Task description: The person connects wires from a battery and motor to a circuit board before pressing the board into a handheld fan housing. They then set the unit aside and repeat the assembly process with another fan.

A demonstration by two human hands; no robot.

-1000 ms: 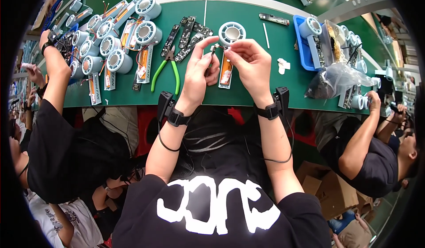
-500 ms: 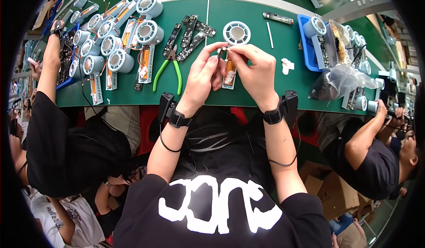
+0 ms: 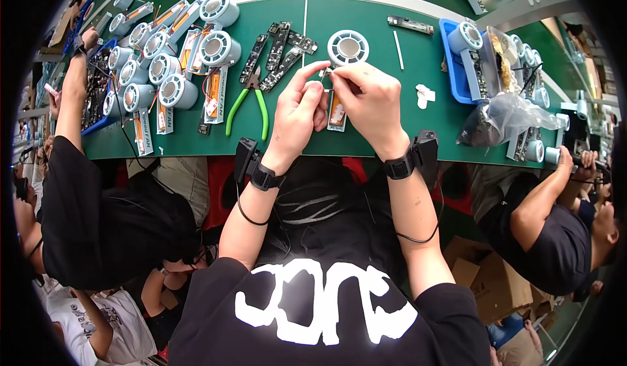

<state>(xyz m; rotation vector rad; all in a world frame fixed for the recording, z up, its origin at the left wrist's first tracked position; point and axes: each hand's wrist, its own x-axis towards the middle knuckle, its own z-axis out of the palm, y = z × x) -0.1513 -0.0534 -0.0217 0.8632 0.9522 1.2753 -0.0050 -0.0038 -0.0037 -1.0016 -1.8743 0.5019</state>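
Note:
A light-blue handheld fan lies on the green table, its round head pointing away from me. Its open handle shows an orange and white part between my hands. Over the handle, my left hand is closed, thumb against curled fingers. My right hand pinches thumb to forefinger, almost touching the left fingertips. A tiny pale piece shows between the fingertips, too small to name. Left of my hands lie green-handled pliers and several black circuit boards.
Several more fans with loose wires crowd the left side. To the right stand a blue bin and a clear plastic bag. A white stick, a white scrap and a boxy board lie between. Co-workers sit on both sides.
Both hands stay over the fan handle with slight finger movement. The dark piece seen at the fingertips before no longer shows clearly; a pale bit shows there now.

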